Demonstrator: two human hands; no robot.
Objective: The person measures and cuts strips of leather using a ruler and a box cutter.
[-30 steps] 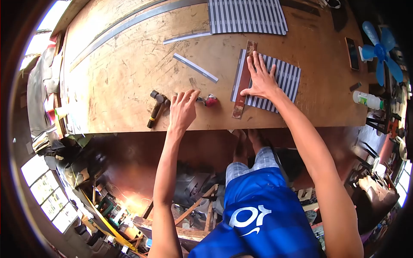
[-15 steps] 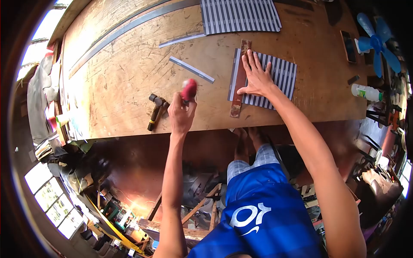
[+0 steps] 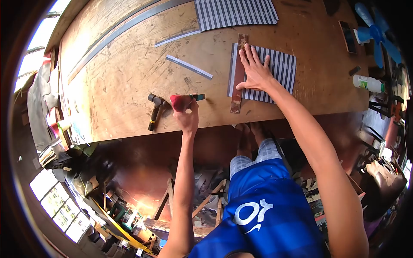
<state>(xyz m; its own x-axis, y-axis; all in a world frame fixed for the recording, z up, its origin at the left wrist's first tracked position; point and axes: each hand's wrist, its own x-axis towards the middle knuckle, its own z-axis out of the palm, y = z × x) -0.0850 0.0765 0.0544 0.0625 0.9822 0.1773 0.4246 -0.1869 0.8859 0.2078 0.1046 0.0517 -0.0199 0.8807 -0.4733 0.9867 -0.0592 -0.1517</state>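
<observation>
My left hand is closed round a red-handled tool just above the wooden table; its short dark teal end points right, and the fingers partly hide it. Beside this hand, on the left, lies a hammer with a dark head. My right hand rests flat with fingers spread, across a rusty flat metal bar and a striped dark-and-white sheet. The bar lies along the sheet's left side, with a narrow margin of the sheet showing beyond it. Between the hands and farther back lies a thin loose strip.
A stack of striped sheets lies at the table's far side, with another thin strip by its corner. A long metal strip runs along the back left. At right are a phone, a blue fan and a white bottle.
My left hand has turned the red-handled tool so its red end points left and its dark end shows at right. My right hand stays flat on the bar and sheet.
</observation>
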